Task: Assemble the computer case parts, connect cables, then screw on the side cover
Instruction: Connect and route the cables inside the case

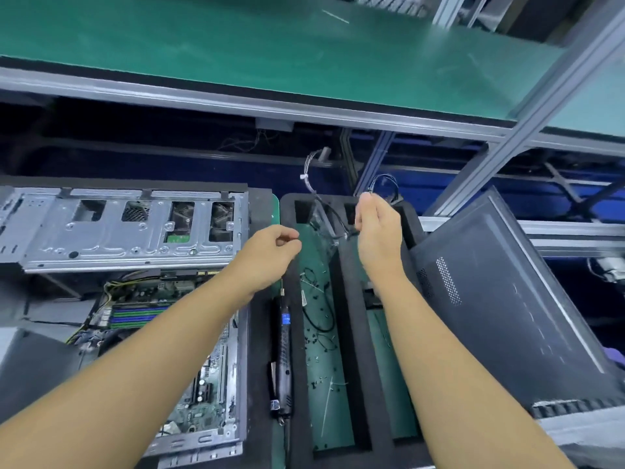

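Plainly the biggest piece is the open computer case (135, 231), lying on its side at the left of the desk with the motherboard (203, 384) exposed. It is heavy sheet steel with sharp edges, best left where it lies. The dark side cover (507, 299) leans at the desk's right edge. It looks like a stiff, thin panel, and I would lift it by its long edges.

Between them sits a black foam tray (348, 333). An electric screwdriver (283, 353) lies in its left slot, and small screws (314, 340) are scattered in the middle bay.

My right hand (378, 231) is raised over the tray's far end, its fingers pinched round a thin black cable (385, 184) that loops above them. The cable is light and limp, and its connectors look delicate, so I judge the plug body a better hold than the wires.

My left hand (270, 252) hovers near the tray's left wall with its fingers curled, thumb near forefinger. I cannot tell whether it holds anything.
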